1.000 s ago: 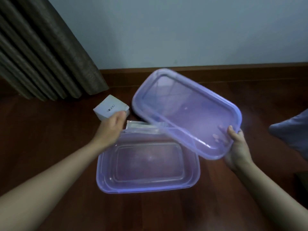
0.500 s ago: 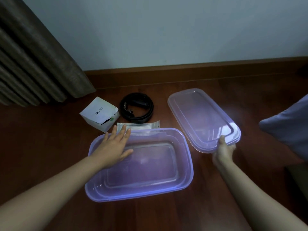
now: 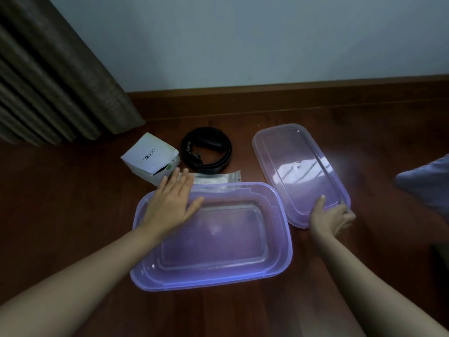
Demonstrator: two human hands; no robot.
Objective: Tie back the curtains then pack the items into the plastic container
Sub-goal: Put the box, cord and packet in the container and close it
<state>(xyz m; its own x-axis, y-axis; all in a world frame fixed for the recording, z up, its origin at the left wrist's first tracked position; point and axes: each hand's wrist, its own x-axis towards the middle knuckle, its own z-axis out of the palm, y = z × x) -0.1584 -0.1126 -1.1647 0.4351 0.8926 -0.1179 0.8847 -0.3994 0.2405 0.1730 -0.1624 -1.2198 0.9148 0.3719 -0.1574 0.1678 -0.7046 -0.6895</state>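
Observation:
A purple see-through plastic container (image 3: 272, 271) stands open on the dark wooden floor. My left hand (image 3: 171, 203) lies flat with straight fingers over its far left rim. The matching lid (image 3: 296, 166) lies on the floor to the right, and my right hand (image 3: 329, 216) grips its near edge. Beyond the container lie a white cardboard box (image 3: 149, 158), a coiled black belt (image 3: 206, 149) and a flat clear packet (image 3: 213, 178), partly hidden by the container rim.
A brown pleated curtain (image 3: 56, 81) hangs at the upper left down to the floor. A wooden skirting board (image 3: 291, 93) runs along the pale wall behind. A grey-blue cushion (image 3: 427, 183) pokes in at the right edge.
The lid went from held up over the container down onto the floor at the right. My left hand moved from the white box onto the container rim. The belt came into view.

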